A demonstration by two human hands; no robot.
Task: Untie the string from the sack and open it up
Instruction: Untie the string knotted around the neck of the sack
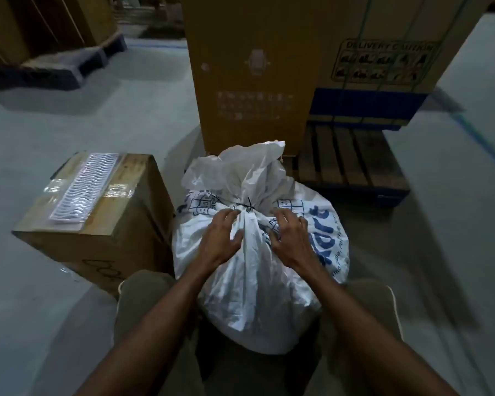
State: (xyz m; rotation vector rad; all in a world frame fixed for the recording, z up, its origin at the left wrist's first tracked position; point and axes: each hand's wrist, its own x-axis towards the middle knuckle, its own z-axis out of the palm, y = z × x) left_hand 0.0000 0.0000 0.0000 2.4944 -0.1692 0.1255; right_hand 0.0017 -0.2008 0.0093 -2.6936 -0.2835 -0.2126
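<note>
White sack [257, 281] between hands; string [245, 207] just beyond.

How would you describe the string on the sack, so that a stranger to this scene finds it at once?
Start at the big white sack with blue print, between the person's knees. Follow it up to the gathered neck, just beyond the fingertips of the left hand and right hand. The string is the thin dark knotted line there, the only dark mark without lettering.
</note>
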